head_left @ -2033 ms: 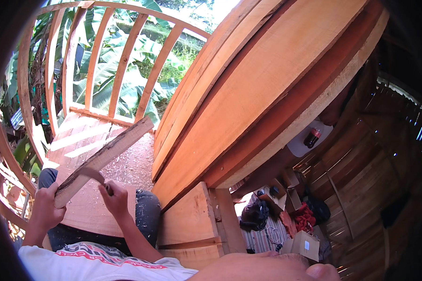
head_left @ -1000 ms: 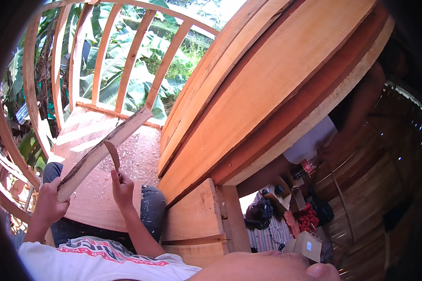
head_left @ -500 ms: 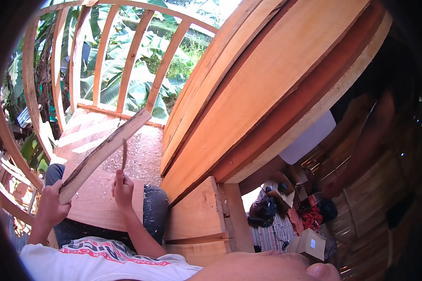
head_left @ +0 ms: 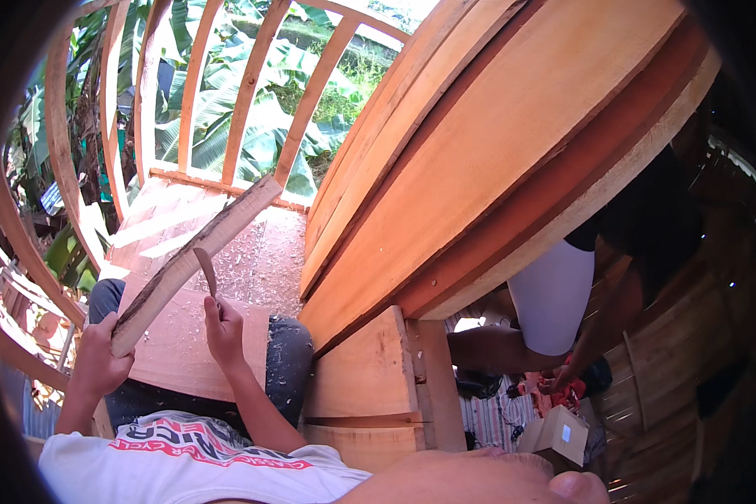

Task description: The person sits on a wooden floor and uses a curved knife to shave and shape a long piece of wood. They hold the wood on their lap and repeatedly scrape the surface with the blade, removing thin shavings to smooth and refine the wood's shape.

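My left hand (head_left: 101, 361) is closed around the near end of a long strip of wood (head_left: 195, 262) with a dark, rough edge. The strip slants up and away to the right over my lap. In my right hand (head_left: 224, 334) is a knife (head_left: 206, 270) with a slim, slightly curved brown blade pointing up. The blade's tip overlaps the strip's right edge in view; whether it touches cannot be told. Under both hands, a flat board (head_left: 181, 357) with scattered shavings lies across my thighs.
Large stacked planks (head_left: 496, 151) lean along my right. Slatted wooden railing (head_left: 252, 92) stands ahead, with banana leaves beyond. Wood shavings (head_left: 260, 260) litter the platform. At right, another person in white shorts (head_left: 554, 294) bends toward red cloth and a cardboard box (head_left: 556, 437).
My right hand has tilted the knife leftward, so its blade now overlaps the wood strip. The other person has bent lower, and their leg in white shorts shows more. The view has shifted slightly.
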`<state>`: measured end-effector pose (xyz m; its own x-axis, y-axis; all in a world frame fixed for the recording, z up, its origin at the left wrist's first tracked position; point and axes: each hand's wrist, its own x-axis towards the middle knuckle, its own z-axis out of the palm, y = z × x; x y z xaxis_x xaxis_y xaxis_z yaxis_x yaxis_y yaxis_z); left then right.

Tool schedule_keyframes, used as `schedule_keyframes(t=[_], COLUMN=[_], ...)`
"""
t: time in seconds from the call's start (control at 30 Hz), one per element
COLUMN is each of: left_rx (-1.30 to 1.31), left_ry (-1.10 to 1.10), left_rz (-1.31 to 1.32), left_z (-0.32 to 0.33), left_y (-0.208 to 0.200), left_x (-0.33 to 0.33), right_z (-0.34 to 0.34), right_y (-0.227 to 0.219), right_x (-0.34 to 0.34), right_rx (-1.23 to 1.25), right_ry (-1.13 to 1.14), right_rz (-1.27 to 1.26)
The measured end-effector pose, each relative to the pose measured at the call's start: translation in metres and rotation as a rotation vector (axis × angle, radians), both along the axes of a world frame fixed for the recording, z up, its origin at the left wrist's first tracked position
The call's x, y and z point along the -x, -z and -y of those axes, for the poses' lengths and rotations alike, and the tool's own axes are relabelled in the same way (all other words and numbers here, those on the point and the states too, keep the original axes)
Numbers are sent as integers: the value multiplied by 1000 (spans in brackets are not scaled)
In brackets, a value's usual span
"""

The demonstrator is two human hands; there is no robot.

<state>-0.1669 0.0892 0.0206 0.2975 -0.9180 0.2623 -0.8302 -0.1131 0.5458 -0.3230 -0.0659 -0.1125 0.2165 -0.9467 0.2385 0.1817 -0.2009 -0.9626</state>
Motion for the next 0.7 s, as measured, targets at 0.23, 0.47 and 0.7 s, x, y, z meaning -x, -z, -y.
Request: schedule_keyframes(t=[0.23, 0.47, 0.7], left_rx=[13, 6, 84], left_ry=[39, 73, 116], left_rz=[-11, 33, 78], left_z=[4, 6, 3], left_y=[5, -2, 5], left_x=[0, 0, -5], right_z=[-10, -14, -14], right_y=[-4, -13, -20], right_x=[6, 8, 12], right_rx=[138, 151, 446], right_ry=[39, 86, 104], right_rz=[-155, -183, -192])
